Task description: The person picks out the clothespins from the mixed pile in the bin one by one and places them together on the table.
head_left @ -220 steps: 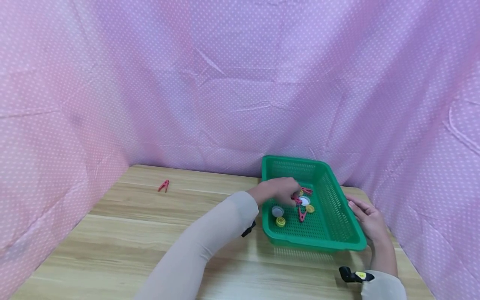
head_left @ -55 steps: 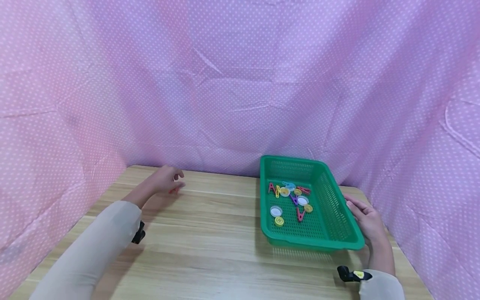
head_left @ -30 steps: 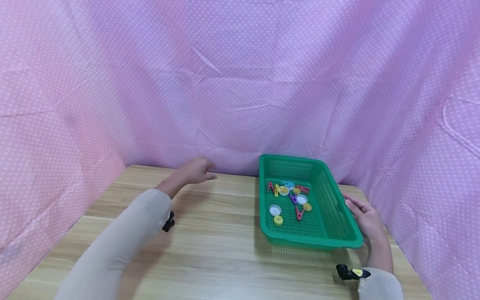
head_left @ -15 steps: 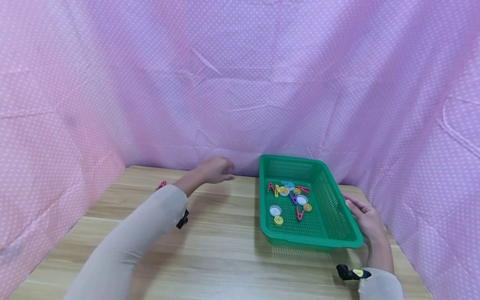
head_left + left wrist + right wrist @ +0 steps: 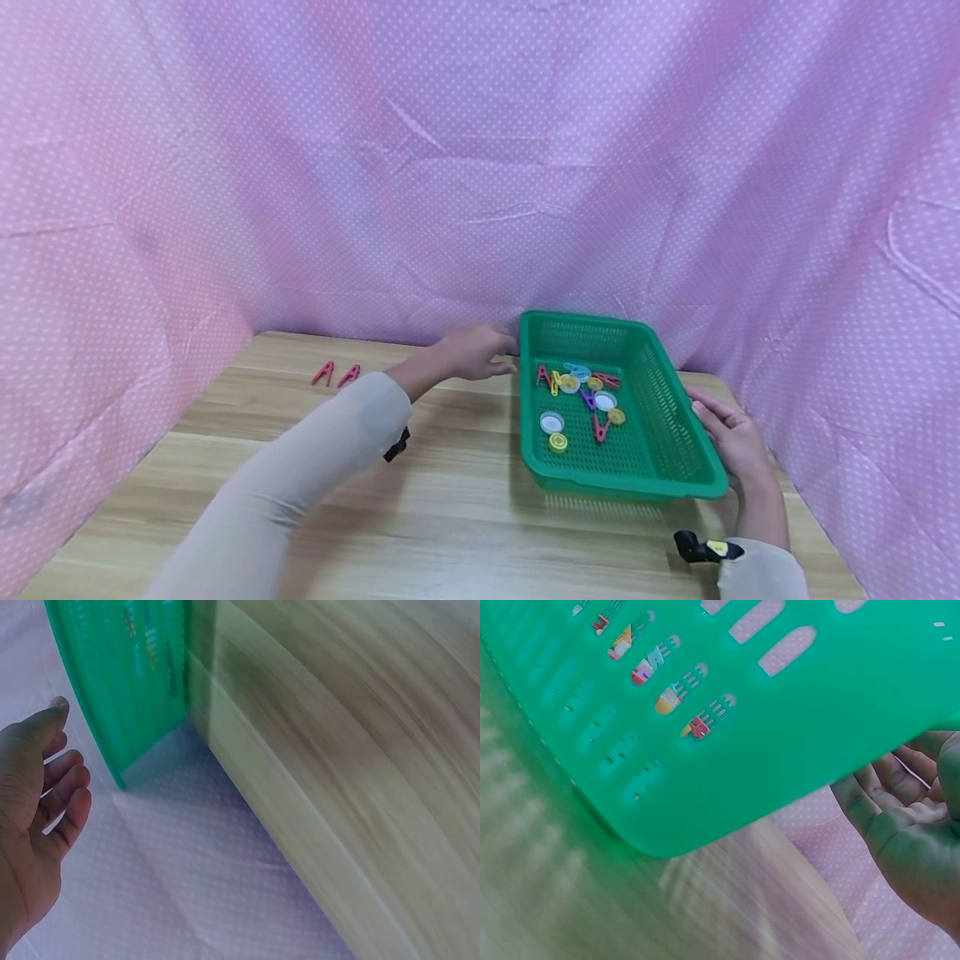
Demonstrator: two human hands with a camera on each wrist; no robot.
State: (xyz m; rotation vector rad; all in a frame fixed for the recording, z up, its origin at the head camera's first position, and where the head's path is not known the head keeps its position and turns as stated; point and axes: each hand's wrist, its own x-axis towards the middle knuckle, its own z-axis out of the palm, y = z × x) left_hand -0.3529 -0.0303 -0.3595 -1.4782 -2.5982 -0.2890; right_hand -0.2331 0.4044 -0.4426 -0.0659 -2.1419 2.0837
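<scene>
A green plastic basket [image 5: 630, 485] stands on the right side of the wooden table. On its bottom lie several clothespins, including a purple clothespin [image 5: 587, 399] and a yellow clothespin [image 5: 555, 382], among round caps such as a yellow cap [image 5: 557, 442] and a white cap [image 5: 552, 423]. My left hand [image 5: 476, 352] hovers just outside the basket's left wall, holding nothing, fingers relaxed. My right hand [image 5: 738, 442] grips the basket's right rim. Two red clothespins, one [image 5: 323, 373] left of the other [image 5: 349, 376], lie apart from the basket at the table's back left.
The wooden table [image 5: 450, 517] ends at the back against a pink dotted cloth [image 5: 450, 208], which also hangs on both sides. My left forearm crosses over the middle of the table.
My left hand has gone from inside the basket to the back left, where a second red clothespin now lies beside the first. It has since come back right, empty. My right hand stays put.
</scene>
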